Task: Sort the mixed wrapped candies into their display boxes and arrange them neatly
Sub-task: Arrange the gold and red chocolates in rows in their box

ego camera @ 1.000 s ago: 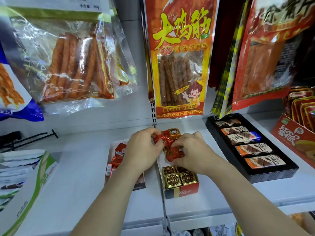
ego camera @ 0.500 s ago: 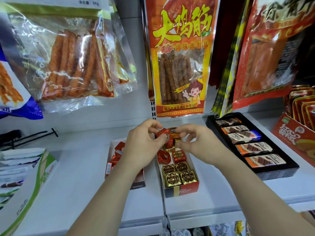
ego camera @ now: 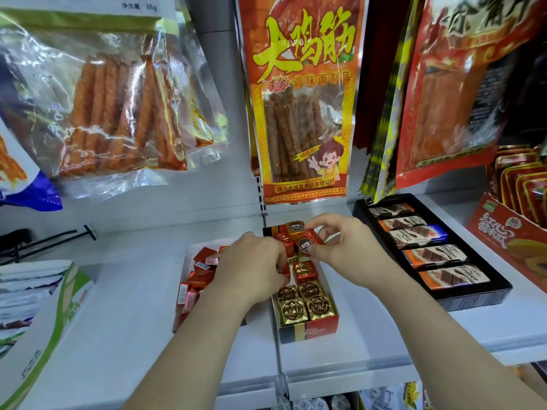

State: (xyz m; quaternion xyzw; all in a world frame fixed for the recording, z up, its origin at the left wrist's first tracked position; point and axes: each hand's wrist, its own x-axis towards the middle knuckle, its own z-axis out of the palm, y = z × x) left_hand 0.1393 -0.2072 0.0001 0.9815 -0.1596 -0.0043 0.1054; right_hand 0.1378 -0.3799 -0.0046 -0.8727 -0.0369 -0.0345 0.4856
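A red and black display box [ego camera: 307, 332] stands on the white shelf. Gold foil candies [ego camera: 305, 306] fill its front, with red foil candies [ego camera: 305, 270] behind them. An orange candy [ego camera: 296, 227] tops the pile at the back. My right hand [ego camera: 346, 250] pinches a red candy with a dark round label [ego camera: 306, 245] on that pile. My left hand [ego camera: 251, 270] curls its fingers over the box's left side onto a red candy [ego camera: 285, 270], which is mostly hidden. To the left, a white box [ego camera: 185, 261] holds flat red candies [ego camera: 201, 270].
A black tray [ego camera: 473, 297] of wrapped chocolate bars lies to the right, with a red carton [ego camera: 509, 247] beyond it. Snack bags [ego camera: 302, 99] hang above the shelf's back. A green and white carton [ego camera: 44, 321] stands at the left. The shelf edge [ego camera: 266, 389] runs in front.
My left hand has dropped from the back pile to the box's left side. My right hand has shifted its pinch to a labelled red candy on the back pile.
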